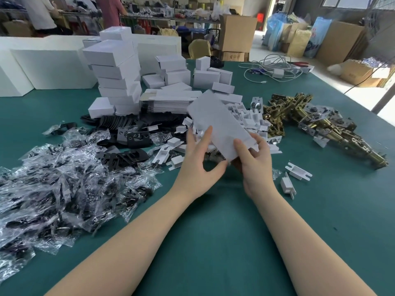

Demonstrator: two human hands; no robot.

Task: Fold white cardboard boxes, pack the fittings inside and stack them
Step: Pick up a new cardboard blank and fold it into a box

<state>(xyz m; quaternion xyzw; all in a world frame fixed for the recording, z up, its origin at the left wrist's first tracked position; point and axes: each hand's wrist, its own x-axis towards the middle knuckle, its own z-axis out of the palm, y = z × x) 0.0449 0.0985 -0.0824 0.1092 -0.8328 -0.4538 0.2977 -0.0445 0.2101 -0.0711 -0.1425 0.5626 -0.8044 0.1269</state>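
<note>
**Flat white box blank held above the green table**

At your far left lies a heap of clear plastic packets of dark fittings [64,184] on the green felt table [213,242]. Behind it rises a leaning stack of folded white cardboard boxes [116,75]. Your left hand [201,167] supports the flat white cardboard box blank [220,127] with straight fingers, and your right hand [255,167] pinches its near end; it seems still unfolded, though blurred. Further right sprawls a pile of brass latch fittings [316,122].
</note>
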